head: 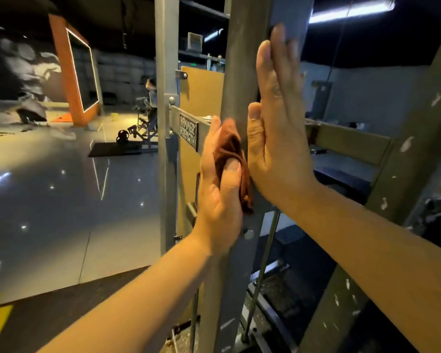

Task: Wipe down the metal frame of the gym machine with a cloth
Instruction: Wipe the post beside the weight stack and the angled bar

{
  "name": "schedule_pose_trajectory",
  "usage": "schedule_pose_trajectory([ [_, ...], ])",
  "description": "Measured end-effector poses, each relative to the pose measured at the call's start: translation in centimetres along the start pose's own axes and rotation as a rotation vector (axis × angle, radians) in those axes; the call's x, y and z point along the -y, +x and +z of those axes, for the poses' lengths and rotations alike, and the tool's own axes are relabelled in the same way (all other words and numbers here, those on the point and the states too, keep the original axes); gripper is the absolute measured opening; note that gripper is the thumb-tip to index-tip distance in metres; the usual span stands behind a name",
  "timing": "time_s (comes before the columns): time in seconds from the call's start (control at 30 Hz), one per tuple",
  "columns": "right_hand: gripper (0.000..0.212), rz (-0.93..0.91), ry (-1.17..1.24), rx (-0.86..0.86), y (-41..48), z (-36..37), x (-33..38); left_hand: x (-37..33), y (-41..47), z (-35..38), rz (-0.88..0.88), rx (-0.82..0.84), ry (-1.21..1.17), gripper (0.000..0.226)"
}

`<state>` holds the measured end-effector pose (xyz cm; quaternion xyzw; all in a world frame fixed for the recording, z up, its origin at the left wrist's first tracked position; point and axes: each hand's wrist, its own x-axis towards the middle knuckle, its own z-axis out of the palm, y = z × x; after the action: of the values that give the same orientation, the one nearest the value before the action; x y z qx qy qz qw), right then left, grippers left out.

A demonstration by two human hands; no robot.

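On the frame's grey upright (245,59), my left grip (219,189) holds the bunched brown cloth (231,151) against the metal, mid-wipe, my right grip (278,128) flat, fingers straight, bracing; next stroke probably needs firm pressure along it.

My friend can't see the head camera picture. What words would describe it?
A person's left hand presses a bunched brown cloth against a grey metal upright of a gym machine, while the right hand lies flat on the same upright, fingers straight. A Hammer Strength nameplate sits just left, with shiny floor beyond.
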<state>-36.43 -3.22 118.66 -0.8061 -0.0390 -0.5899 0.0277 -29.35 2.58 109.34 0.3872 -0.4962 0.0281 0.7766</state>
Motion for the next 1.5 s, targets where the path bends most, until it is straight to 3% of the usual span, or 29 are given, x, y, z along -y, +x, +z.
schedule_pose_trajectory([
  [0.17,0.055,0.025,-0.024,0.035,-4.2,0.9,0.3,4.1,-9.4,-1.9,-0.178,-0.04,0.033,0.064],
  [0.27,0.056,0.017,-0.029,0.073,-7.2,1.4,0.1,5.5,-13.1,-2.5,-0.472,-0.215,0.026,0.07],
  [0.4,0.058,0.002,-0.042,0.141,-9.8,1.4,-0.5,4.9,-12.3,-1.9,-0.627,-0.32,0.009,0.039],
  [0.47,0.06,-0.016,-0.056,0.146,-10.1,1.4,-0.6,3.6,-9.2,-1.5,-0.599,-0.281,0.01,0.039],
  [0.63,0.08,-0.065,-0.102,0.151,-10.0,1.7,-0.7,0.8,-3.5,-1.5,-0.329,-0.097,0.011,0.056],
  [0.73,0.064,-0.058,-0.106,0.154,-10.5,1.7,-0.7,2.8,-6.0,-2.4,-0.315,-0.065,0.066,0.069],
  [0.8,0.063,-0.057,-0.12,0.146,-11.0,1.9,-0.6,4.2,-9.0,-2.9,-0.416,-0.132,0.043,0.064],
  [0.9,0.069,-0.049,-0.155,0.158,-11.9,2.2,-0.5,5.5,-13.4,-3.0,-0.705,-0.298,-0.035,0.042],
  [1.0,0.069,-0.055,-0.193,0.206,-12.1,1.7,-0.7,5.7,-14.3,-2.9,-0.867,-0.358,0.004,0.044],
  [1.13,0.068,-0.092,-0.253,0.285,-10.1,0.3,-1.4,3.1,-9.4,-2.1,-0.683,-0.259,0.02,0.061],
  [1.23,0.063,-0.073,-0.261,0.286,-9.0,0.2,-1.2,1.3,-6.5,-1.7,-0.446,-0.143,0.056,0.051],
  [1.33,0.062,-0.047,-0.245,0.276,-9.9,0.6,-0.6,2.6,-7.2,-2.3,-0.266,-0.11,0.086,0.056],
  [1.4,0.062,-0.039,-0.243,0.28,-10.8,0.8,-0.6,4.6,-9.9,-2.9,-0.254,-0.087,0.093,0.06],
  [1.5,0.063,-0.051,-0.26,0.315,-11.7,0.7,-0.7,6.8,-15.0,-3.8,-0.439,-0.121,0.113,0.066],
])
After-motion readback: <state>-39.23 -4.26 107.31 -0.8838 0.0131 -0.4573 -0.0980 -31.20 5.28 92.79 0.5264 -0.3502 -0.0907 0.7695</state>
